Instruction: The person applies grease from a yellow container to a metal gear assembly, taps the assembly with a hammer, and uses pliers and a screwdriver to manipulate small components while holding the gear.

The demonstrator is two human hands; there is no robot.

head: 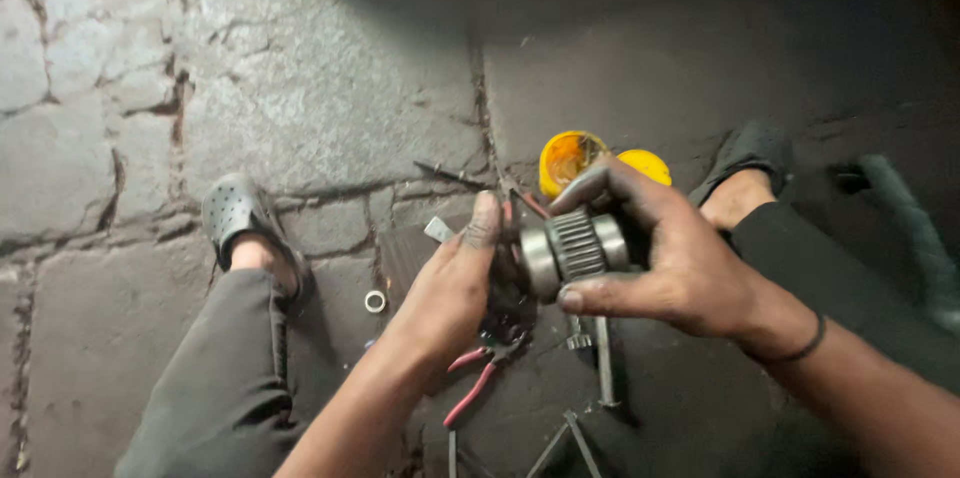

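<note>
Above the oily stone floor (pixel 300 88), the right hand (pixel 680 268) grips a ribbed cylindrical steel gear assembly (pixel 572 250) while the left hand (pixel 455 283) presses fingers against its end; greasy fingers could let it slip onto the red-handled pliers (pixel 478 383) below.

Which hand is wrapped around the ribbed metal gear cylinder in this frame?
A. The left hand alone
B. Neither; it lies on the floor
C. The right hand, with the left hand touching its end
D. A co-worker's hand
C: the right hand grips the gear cylinder from the side, while the left hand presses against its left end.
</note>
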